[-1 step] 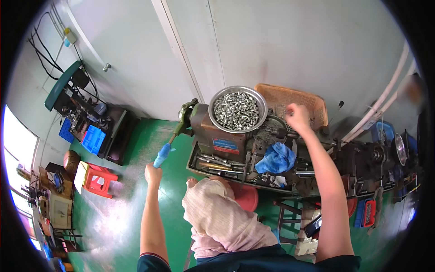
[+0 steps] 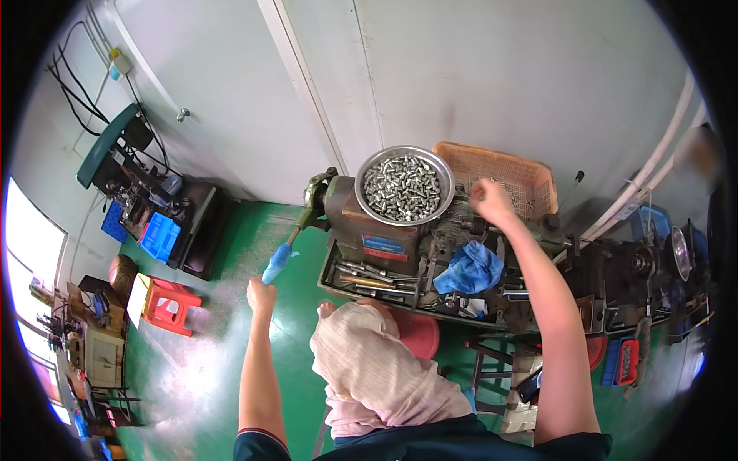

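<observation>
My left hand is wrapped round the blue-covered lever handle on the left end of a bench machine. My right hand is held over the machine, between the metal bowl and the basket, with its fingers pinched together. Whatever is in those fingers is too small or hidden to make out. On top of the machine the round steel bowl is heaped with small shiny metal parts. Behind my right hand, the orange-brown plastic basket holds some small pieces at its bottom.
A crumpled blue cloth and several metal rods lie in the machine's tray. A red stool and another machine stand to the left. A blue bin with a red box is at the right. A pale wall rises behind.
My right hand has shifted left, from in front of the basket toward the steel bowl. My left hand stays on the lever handle.
</observation>
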Demonstrator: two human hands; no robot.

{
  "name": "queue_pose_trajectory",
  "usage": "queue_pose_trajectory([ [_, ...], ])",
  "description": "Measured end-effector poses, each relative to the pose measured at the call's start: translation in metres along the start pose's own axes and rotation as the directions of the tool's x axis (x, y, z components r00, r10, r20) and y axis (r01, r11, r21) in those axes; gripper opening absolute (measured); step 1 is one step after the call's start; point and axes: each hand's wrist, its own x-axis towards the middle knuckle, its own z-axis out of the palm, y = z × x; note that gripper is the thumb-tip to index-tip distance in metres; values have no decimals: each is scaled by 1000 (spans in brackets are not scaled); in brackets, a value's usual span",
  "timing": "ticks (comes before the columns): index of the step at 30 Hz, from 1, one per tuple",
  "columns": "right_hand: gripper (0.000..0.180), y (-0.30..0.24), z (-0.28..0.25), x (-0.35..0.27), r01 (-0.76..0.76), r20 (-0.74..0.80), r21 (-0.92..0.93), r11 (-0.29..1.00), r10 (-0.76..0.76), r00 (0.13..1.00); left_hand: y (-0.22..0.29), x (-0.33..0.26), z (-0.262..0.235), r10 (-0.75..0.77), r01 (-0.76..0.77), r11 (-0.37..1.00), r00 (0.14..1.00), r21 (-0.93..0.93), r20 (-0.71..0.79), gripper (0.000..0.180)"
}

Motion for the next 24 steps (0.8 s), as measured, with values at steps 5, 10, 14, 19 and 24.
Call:
queue_pose_trajectory([
  [5, 22, -32, 39, -3, -6, 299, 91, 996, -21, 954, -9, -3, 1, 5, -5, 1000, 999, 8, -44, 21],
  [10, 21, -24, 41, -8, -59, 300, 96, 994, 28, 954, 14, -27, 2, 3, -4, 1000, 1000, -27, -22, 16],
  [14, 19, -22, 45, -6, -72, 296, 122, 990, 33, 955, 44, -59, 3, 10, -12, 994, 1000, -106, -22, 13],
  [19, 17, -20, 48, -4, -8, 292, 113, 994, -25, 956, 49, -67, 5, 21, -28, 978, 999, -205, -35, 13],
  [24, 12, -22, 24, 12, -56, 119, -285, 957, 93, 989, 48, -66, 5, -5, 3, 984, 1000, -180, -12, 14],
])
